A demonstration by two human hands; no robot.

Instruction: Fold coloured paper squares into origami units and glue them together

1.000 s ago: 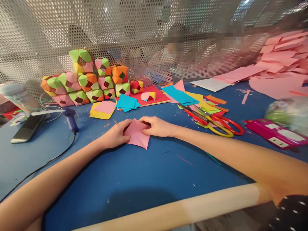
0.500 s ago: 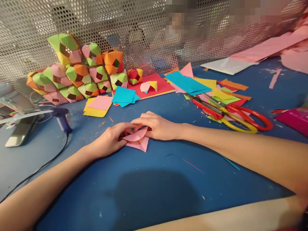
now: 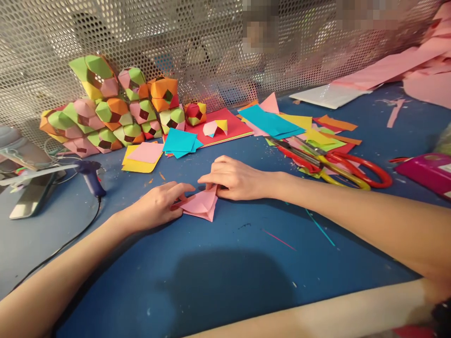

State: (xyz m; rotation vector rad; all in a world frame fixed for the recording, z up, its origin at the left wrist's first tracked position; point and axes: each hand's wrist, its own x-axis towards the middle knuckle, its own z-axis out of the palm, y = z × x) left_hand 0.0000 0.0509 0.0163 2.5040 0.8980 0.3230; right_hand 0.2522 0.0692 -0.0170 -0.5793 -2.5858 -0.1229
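Observation:
A small piece of pink paper (image 3: pixel 201 205), folded into a roughly triangular shape, lies on the blue table between my two hands. My left hand (image 3: pixel 159 203) pinches its left corner between thumb and fingers. At the upper right corner, my right hand (image 3: pixel 235 179) grips the paper with thumb and fingers, its index finger reaching out above the top edge. Creases and a layered lower edge show on the paper. The fingertips partly cover both corners.
Folded paper balls (image 3: pixel 112 112) are stacked against the perforated metal screen (image 3: pixel 211 61). Blue paper squares (image 3: pixel 180 142) lie ahead; scissors (image 3: pixel 347 171) rest on coloured scraps at right. A glue gun (image 3: pixel 92 178) with a cord stands left, near a phone (image 3: pixel 31 197).
The pink paper's raised upper flap now lies flatter. My fingers have drawn back from its middle to the two corners, and my hands are slightly further apart. The view has shifted a little.

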